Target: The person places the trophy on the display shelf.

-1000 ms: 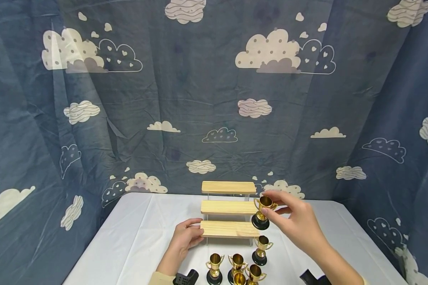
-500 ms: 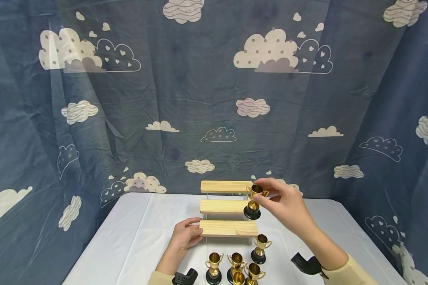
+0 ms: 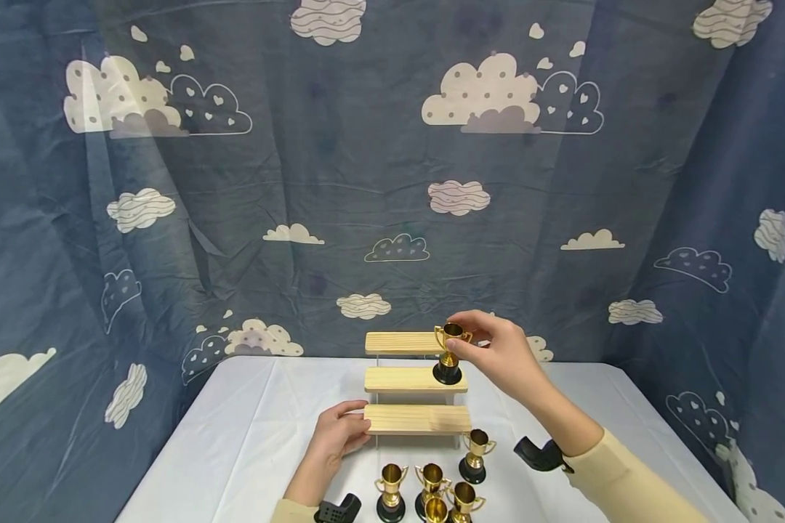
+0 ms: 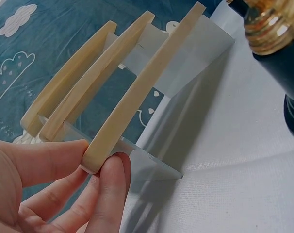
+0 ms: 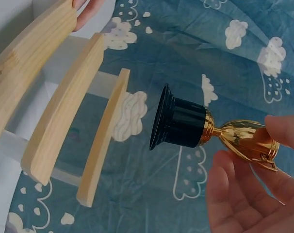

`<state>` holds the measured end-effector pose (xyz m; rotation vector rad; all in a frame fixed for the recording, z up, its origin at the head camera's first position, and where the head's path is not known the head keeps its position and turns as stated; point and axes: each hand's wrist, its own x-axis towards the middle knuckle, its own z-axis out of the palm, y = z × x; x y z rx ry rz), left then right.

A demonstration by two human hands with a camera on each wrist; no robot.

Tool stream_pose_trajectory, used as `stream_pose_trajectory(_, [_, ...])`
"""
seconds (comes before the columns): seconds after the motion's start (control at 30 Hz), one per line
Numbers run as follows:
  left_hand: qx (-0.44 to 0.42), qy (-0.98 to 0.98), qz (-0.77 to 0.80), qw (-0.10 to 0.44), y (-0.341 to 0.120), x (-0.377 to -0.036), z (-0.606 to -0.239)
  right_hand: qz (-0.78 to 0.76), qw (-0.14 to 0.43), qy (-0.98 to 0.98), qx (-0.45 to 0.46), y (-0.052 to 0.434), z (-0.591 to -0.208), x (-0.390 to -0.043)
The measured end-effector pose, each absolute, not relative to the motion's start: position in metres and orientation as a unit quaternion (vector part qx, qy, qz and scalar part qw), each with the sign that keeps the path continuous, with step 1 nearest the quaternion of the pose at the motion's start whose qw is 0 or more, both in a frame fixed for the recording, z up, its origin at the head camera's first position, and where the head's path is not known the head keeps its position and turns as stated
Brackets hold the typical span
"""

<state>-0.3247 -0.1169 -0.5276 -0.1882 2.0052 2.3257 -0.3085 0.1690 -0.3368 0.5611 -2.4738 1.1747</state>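
Observation:
My right hand (image 3: 493, 352) pinches a small gold trophy cup (image 3: 448, 360) with a black base by its cup part. In the right wrist view the trophy's black base (image 5: 183, 121) is apart from the wooden shelves. A three-step shelf stand with wooden boards and clear side panels stands mid-table; its lowest board (image 3: 419, 420) has its left end pinched between the thumb and fingers of my left hand (image 3: 337, 436). The middle board (image 3: 399, 379) and top board (image 3: 399, 343) rise behind it. In the head view the trophy overlaps the right ends of both upper boards.
Several more gold trophies stand in front of the stand, among them one trophy (image 3: 475, 456) at the right and another trophy (image 3: 390, 494) at the left. A white cloth (image 3: 248, 436) covers the table. A blue cloud-patterned curtain (image 3: 392, 167) hangs behind and at the sides.
My right hand has carried the trophy leftward and up, from beside the stand's right side to in front of the upper boards' right ends. My left hand has stayed on the lowest board.

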Motion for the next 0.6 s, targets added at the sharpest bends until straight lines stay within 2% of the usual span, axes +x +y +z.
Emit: stream_pose_trajectory(0.6, [-0.064,0.651,0.755,0.043,-0.118,-0.324,-0.526,0.419,0.153,-0.878,0.175,0.153,-0.335,-0.361])
